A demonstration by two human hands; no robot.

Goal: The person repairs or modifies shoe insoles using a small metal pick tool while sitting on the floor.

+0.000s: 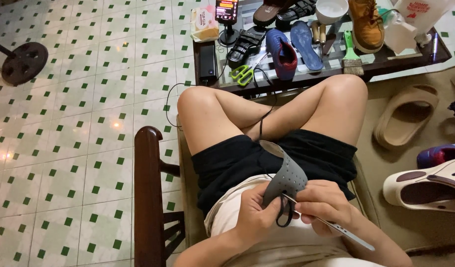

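Seated person, lap view: left hand (254,213) pinches the grey perforated insole (285,177) over the lap, fingers clamped on its lower edge; right hand (326,203) grips a thin metal tool (336,227) against it.

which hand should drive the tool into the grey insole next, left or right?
Right, probably. The right hand already holds the thin metal tool, tip at the grey perforated insole. The left hand grips the insole's lower edge, steadying it.
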